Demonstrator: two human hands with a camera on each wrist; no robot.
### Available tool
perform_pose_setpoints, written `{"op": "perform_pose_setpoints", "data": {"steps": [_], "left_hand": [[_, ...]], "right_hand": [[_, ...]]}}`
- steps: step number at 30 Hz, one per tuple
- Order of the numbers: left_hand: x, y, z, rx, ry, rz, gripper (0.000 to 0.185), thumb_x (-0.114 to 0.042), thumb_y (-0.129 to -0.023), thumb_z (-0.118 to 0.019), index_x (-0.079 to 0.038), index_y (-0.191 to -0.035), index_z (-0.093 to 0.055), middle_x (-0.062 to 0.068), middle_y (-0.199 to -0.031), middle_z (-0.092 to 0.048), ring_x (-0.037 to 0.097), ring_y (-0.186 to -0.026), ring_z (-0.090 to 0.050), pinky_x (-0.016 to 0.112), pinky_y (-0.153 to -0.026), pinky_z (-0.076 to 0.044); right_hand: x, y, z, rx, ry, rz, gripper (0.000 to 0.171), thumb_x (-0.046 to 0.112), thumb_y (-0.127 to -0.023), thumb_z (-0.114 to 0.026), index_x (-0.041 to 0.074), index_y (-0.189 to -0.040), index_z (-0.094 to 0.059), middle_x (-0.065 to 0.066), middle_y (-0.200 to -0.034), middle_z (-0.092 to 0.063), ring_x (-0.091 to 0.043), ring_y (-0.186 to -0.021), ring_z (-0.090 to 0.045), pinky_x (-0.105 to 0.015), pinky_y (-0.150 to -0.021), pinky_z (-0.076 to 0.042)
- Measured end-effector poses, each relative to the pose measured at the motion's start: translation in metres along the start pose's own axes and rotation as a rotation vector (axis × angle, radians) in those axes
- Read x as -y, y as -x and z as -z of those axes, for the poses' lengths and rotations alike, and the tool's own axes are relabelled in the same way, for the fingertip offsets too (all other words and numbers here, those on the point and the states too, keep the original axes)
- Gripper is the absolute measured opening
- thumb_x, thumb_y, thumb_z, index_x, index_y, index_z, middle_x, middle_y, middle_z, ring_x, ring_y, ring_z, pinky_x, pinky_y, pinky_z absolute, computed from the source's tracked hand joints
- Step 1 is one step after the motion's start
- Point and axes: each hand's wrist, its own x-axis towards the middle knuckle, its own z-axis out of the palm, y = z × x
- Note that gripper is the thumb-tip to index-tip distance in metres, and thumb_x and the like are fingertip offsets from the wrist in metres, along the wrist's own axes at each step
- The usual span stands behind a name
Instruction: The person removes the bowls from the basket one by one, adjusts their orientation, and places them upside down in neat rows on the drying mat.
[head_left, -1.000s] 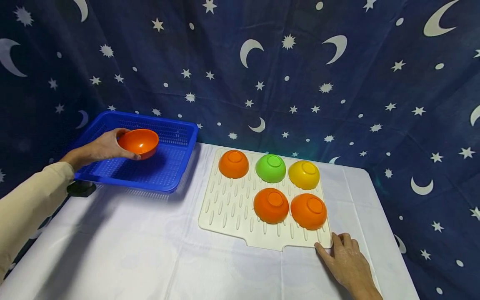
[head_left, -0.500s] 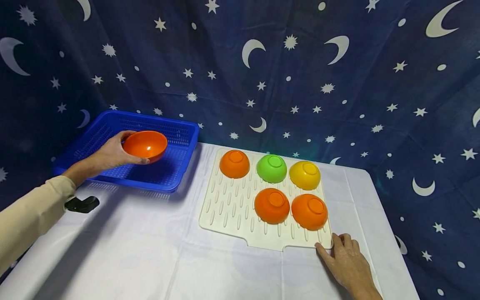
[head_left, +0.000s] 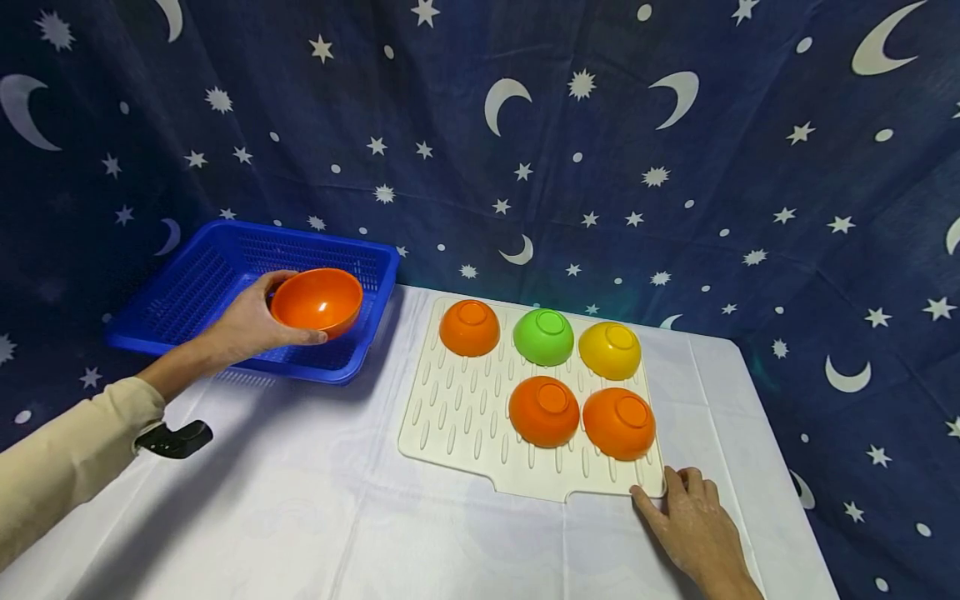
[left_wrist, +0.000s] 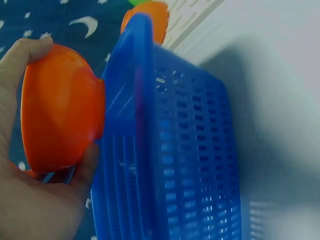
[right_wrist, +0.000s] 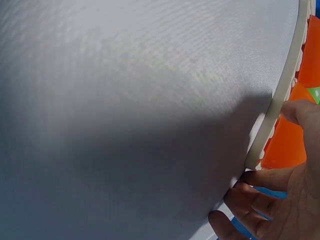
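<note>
My left hand grips an orange bowl, mouth up, above the right part of the blue basket. In the left wrist view the orange bowl lies in my palm beside the basket's rim. My right hand rests on the white tablecloth, its fingers touching the near right corner of the cream drying mat. In the right wrist view the thumb lies against the mat's edge. Upside down on the mat sit three orange bowls, one green and one yellow.
A dark blue star-and-moon cloth hangs behind and beside the table. A small black object shows under my left sleeve. The mat's left half and the tablecloth in front of it bear nothing. The table's right edge runs close to the mat.
My left hand has carried the orange bowl to the right and nearer, from the middle of the basket to over its right side. The right hand has stayed put.
</note>
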Motion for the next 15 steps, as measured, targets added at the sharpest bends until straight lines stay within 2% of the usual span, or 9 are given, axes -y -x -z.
{"op": "perform_pose_setpoints", "data": {"steps": [2, 4, 5, 9, 15], "left_hand": [[-0.003, 0.003, -0.005, 0.005, 0.015, -0.026, 0.099, -0.022, -0.078, -0.091, 0.005, -0.152, -0.030, 0.027, -0.142, -0.045, 0.043, -0.122, -0.050, 0.026, -0.092, -0.049], [-0.005, 0.006, -0.009, 0.006, 0.023, -0.047, 0.098, -0.019, -0.077, -0.091, 0.004, -0.152, -0.032, 0.026, -0.140, -0.047, 0.040, -0.120, -0.051, 0.015, -0.084, -0.044], [-0.006, 0.007, -0.011, 0.007, 0.029, -0.052, 0.098, -0.018, -0.077, -0.091, 0.003, -0.152, -0.032, 0.025, -0.140, -0.048, 0.040, -0.120, -0.052, 0.014, -0.084, -0.044], [-0.011, 0.010, -0.016, 0.024, 0.039, -0.054, 0.100, -0.018, -0.075, -0.092, 0.003, -0.152, -0.032, 0.024, -0.140, -0.047, 0.037, -0.119, -0.051, 0.016, -0.085, -0.045], [-0.013, 0.011, -0.025, 0.055, 0.051, -0.075, 0.097, -0.018, -0.076, -0.092, 0.002, -0.151, -0.034, 0.022, -0.140, -0.048, 0.037, -0.119, -0.051, 0.027, -0.090, -0.047]], "right_hand": [[0.000, 0.001, -0.001, -0.008, -0.003, 0.003, 0.082, 0.058, -0.095, -0.061, -0.015, -0.132, -0.054, -0.025, -0.108, -0.047, -0.044, -0.100, -0.047, -0.061, -0.080, -0.050], [-0.001, 0.002, -0.001, -0.021, -0.007, 0.008, 0.081, 0.058, -0.095, -0.061, -0.015, -0.131, -0.055, -0.025, -0.107, -0.047, -0.044, -0.099, -0.047, -0.061, -0.079, -0.050], [-0.001, 0.002, -0.002, -0.027, -0.011, 0.011, 0.081, 0.058, -0.095, -0.061, -0.014, -0.131, -0.055, -0.025, -0.107, -0.047, -0.044, -0.099, -0.047, -0.061, -0.078, -0.050], [-0.001, 0.002, -0.002, -0.032, -0.017, 0.014, 0.079, 0.057, -0.095, -0.062, -0.013, -0.130, -0.056, -0.025, -0.107, -0.048, -0.044, -0.098, -0.048, -0.061, -0.077, -0.050], [-0.001, 0.001, -0.003, -0.025, -0.016, 0.004, 0.078, 0.056, -0.095, -0.062, -0.013, -0.131, -0.055, -0.025, -0.107, -0.047, -0.044, -0.099, -0.047, -0.061, -0.078, -0.049]]}}
